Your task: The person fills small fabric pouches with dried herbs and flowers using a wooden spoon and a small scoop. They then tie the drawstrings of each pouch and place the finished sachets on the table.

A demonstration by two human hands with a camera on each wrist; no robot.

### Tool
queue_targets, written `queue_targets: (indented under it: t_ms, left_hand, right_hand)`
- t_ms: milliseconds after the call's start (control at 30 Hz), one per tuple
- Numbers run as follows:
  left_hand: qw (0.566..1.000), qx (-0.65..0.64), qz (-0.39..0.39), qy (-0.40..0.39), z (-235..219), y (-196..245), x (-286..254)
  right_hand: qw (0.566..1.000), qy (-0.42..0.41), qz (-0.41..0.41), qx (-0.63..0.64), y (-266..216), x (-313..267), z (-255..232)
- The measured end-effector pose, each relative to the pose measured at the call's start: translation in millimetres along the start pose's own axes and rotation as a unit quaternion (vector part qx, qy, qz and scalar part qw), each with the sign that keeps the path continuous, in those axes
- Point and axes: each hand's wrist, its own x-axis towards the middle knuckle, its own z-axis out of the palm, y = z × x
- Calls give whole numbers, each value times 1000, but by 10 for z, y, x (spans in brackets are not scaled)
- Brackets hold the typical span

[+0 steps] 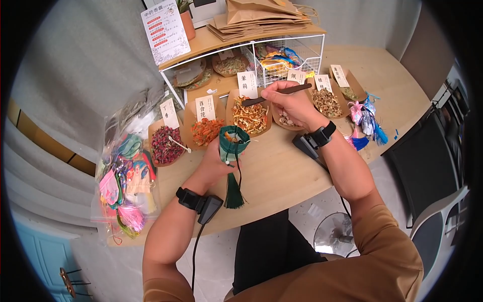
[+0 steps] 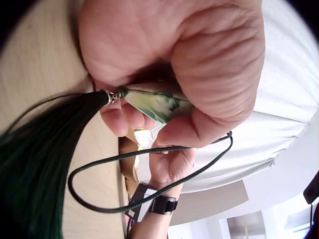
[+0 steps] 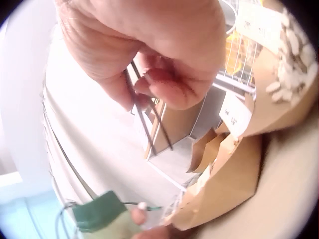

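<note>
My left hand point(image 1: 214, 163) grips a small green drawstring pouch point(image 1: 232, 149), its mouth open at the top with orange bits just inside. A dark green tassel point(image 1: 233, 194) and a cord hang below it. In the left wrist view, thumb and fingers point(image 2: 214, 64) close round the pouch's patterned, tapered body. My right hand point(image 1: 294, 105) holds dark tweezers point(image 1: 255, 100) nearly level, tips pointing left over a paper tray of orange-yellow dried strips point(image 1: 250, 121). The right wrist view shows the two tweezer prongs point(image 3: 144, 124) slightly apart, nothing between them.
Paper trays with labels curve along the table: dark red buds point(image 1: 168, 146), orange petals point(image 1: 205, 133), brown pieces point(image 1: 326, 103). A white rack point(image 1: 206, 58) stands behind. A plastic bag of pouches point(image 1: 126, 181) lies at left, tasselled pouches point(image 1: 367, 118) at right.
</note>
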Motion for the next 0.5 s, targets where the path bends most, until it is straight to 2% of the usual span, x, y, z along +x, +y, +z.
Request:
queue_targets:
  t_ms: [67, 167, 367, 500]
  left_hand:
    - [1000, 8, 7, -8, 24, 49, -26]
    - [998, 21, 45, -49, 41, 98, -29]
    - [995, 3, 82, -61, 73, 87, -23]
    - [998, -12, 36, -48, 79, 111, -22]
  right_hand:
    - [984, 64, -28, -164, -39, -9, 25]
    - [965, 43, -88, -242, 141, 69, -25]
    - [958, 80, -40, -273, 137, 62, -48]
    - [951, 95, -50, -289, 176, 86, -96]
